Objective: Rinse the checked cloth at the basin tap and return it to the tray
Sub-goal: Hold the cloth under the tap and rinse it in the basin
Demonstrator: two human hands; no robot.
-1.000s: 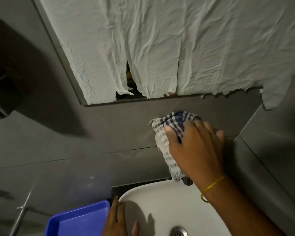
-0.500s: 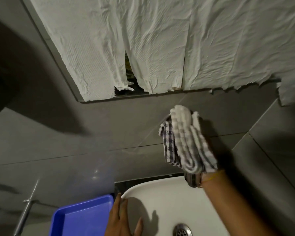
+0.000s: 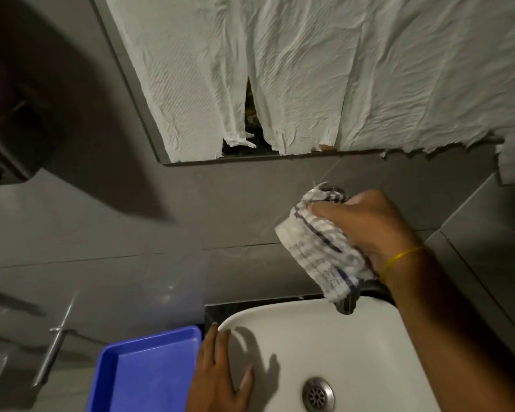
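The checked cloth (image 3: pixel 318 248), white with dark blue lines, is bunched up in my right hand (image 3: pixel 366 227), which grips it against the grey wall tiles above the basin. A yellow band circles that wrist. The cloth's lower end hangs over the tap (image 3: pixel 345 304), hiding most of it. The white basin (image 3: pixel 354 346) lies below, its drain (image 3: pixel 318 394) at the bottom. My left hand (image 3: pixel 220 373) rests flat on the basin's left rim, fingers spread, holding nothing. The blue tray (image 3: pixel 149 367) sits left of the basin with nothing seen in it.
A mirror above is covered with crumpled white paper (image 3: pixel 309 69). A dark dispenser (image 3: pixel 9 129) hangs on the wall at upper left. A metal rod (image 3: pixel 54 349) and fitting stand at lower left. A side wall closes in on the right.
My right hand has turned over: half a second ago the cloth covered the hand, now the fingers wrap over it. The left hand has stayed on the basin rim.
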